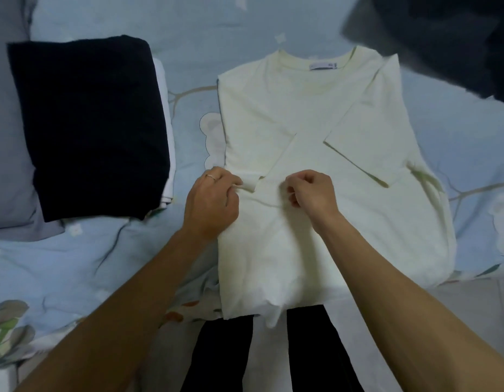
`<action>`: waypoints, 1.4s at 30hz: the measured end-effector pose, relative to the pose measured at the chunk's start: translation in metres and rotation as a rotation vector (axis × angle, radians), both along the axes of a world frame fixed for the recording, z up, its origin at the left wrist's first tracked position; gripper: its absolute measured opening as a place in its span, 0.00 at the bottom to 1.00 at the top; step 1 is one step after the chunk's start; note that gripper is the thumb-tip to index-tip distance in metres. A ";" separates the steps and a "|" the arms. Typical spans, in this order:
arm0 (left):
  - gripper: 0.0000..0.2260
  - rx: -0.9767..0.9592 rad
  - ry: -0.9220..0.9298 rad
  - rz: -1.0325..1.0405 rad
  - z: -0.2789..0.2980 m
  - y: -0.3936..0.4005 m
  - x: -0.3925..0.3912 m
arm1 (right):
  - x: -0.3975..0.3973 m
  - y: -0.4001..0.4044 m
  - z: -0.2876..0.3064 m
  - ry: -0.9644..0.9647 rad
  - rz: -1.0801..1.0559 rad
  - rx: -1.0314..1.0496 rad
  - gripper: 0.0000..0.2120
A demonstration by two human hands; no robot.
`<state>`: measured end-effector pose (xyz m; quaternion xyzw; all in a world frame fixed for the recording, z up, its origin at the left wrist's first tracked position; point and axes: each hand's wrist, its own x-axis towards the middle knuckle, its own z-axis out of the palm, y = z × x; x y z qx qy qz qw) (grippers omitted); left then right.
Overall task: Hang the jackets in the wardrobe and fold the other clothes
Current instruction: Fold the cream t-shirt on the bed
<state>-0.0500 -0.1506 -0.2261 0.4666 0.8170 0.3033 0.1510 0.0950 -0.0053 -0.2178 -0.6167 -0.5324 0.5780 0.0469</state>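
From the head camera, a cream short-sleeved cotton T-shirt [315, 131] lies flat on a pale blue floral bedsheet [103, 264], collar pointing away from the person and hem hanging over the near edge of the bed. Both of its sleeves are folded inward across the chest, the right one lying diagonally over the body of the shirt, the left one crossing toward its middle.

The left hand [212, 202] sits at the T-shirt's left edge, about halfway down its length, fingers curled and pinching the end of the folded-in sleeve fabric; a thin ring shows on one finger. The right hand [313, 193] rests on the T-shirt just right of the left hand, near the shirt's centre line, fingers curled in and nipping a small ridge of the cloth.

Left of the T-shirt, well apart from it, a folded black knit garment [89, 123] lies on top of a folded white cloth [167, 131], whose edge peeks out toward the shirt. A grey pillow [7, 137] lies under and beyond that stack.

Beyond the T-shirt's right shoulder a dark blurred garment [443, 38] fills the far corner. Below the hem, black trouser legs [315, 349] show.
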 end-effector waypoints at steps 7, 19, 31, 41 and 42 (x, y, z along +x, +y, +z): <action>0.08 -0.140 -0.202 -0.012 0.009 0.105 0.066 | 0.106 0.097 0.022 -0.101 0.135 0.220 0.07; 0.18 -0.247 -0.274 0.074 -0.015 0.311 0.106 | 0.196 0.207 -0.006 -0.460 0.914 0.615 0.19; 0.07 -0.217 -0.613 0.271 -0.029 0.429 0.109 | 0.246 0.219 -0.034 -0.478 0.564 0.412 0.17; 0.31 -0.363 -0.072 0.009 -0.020 0.392 0.162 | 0.248 0.229 -0.035 -0.264 0.171 0.278 0.16; 0.33 -0.372 0.032 -0.036 -0.018 0.380 0.176 | 0.252 0.225 -0.034 -0.241 0.176 0.230 0.18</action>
